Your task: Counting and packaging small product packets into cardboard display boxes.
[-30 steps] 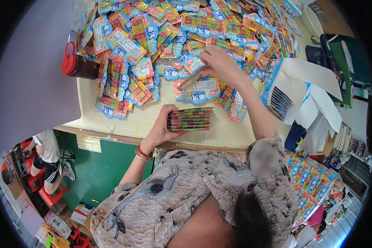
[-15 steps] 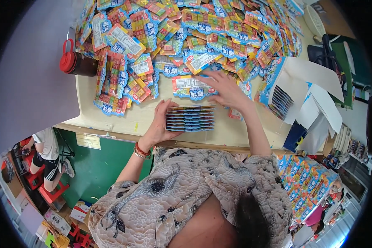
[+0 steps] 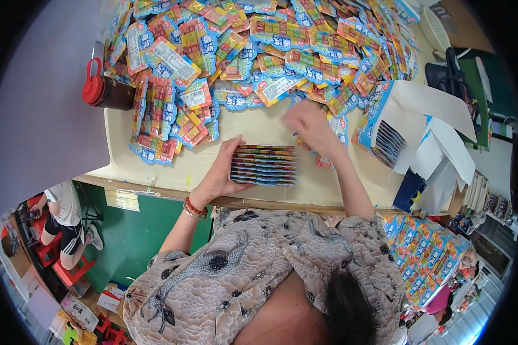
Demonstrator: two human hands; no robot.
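Left hand point(image 3: 220, 172) cupped against the left end of a stack of packets point(image 3: 264, 165), fingers curled round that end, thumb along the near side; stack lies flat on the pale table point(image 3: 155, 167) near its front edge, long axis running left to right; bead bracelet point(image 3: 194, 208) on that wrist.

Right hand point(image 3: 306, 123) just beyond the stack's far right corner, blurred; fingers look loosely bent, but whether it holds a packet I cannot tell. Stack lies toward the person and slightly left of this hand; left hand is the one on it.

Farther back, loose pile of bright packets point(image 3: 282, 52) covers the table's far half, many overlapping. Dark bottle with red cap point(image 3: 106, 92) at the pile's left edge. Open white carton point(image 3: 408, 126) at right, packets on edge inside, partly hidden by its flaps.

Packet count in the stack hard to make out.
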